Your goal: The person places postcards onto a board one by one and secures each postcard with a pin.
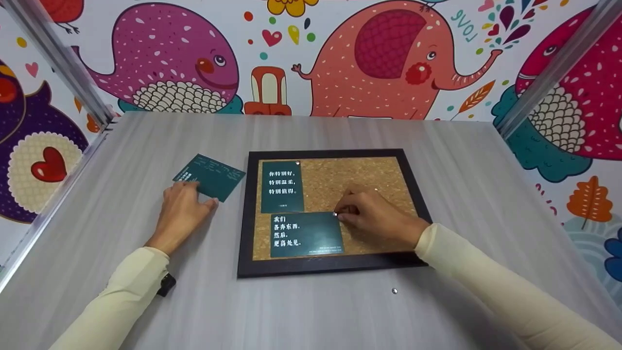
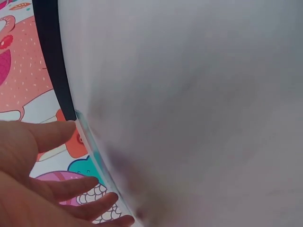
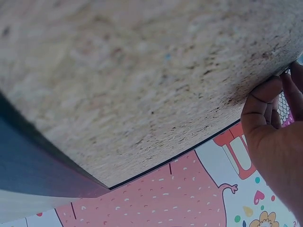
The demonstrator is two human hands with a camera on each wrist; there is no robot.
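Note:
My right hand [image 1: 374,211] pinches a small silvery push pin [image 1: 335,214] between thumb and forefinger, at the upper right corner of a dark green card [image 1: 306,236]. That card lies lengthwise on the lower left of a cork board [image 1: 350,182]. Above it sits an upright green card [image 1: 282,187] with white lettering and a pin [image 1: 298,163] in its upper right corner. On the table to the left, my left hand [image 1: 182,209] rests its fingertips on the near edge of loose green cards [image 1: 221,180]. Its fingers look spread and nearly straight in the left wrist view.
The board's black frame [image 1: 301,267] lies flat on the pale wood-grain table [image 1: 301,311]. A loose silvery pin [image 1: 394,291] lies near the front of it. Behind stands a wall [image 1: 277,48] printed with cartoon animals, with metal posts [image 1: 63,63] at the sides.

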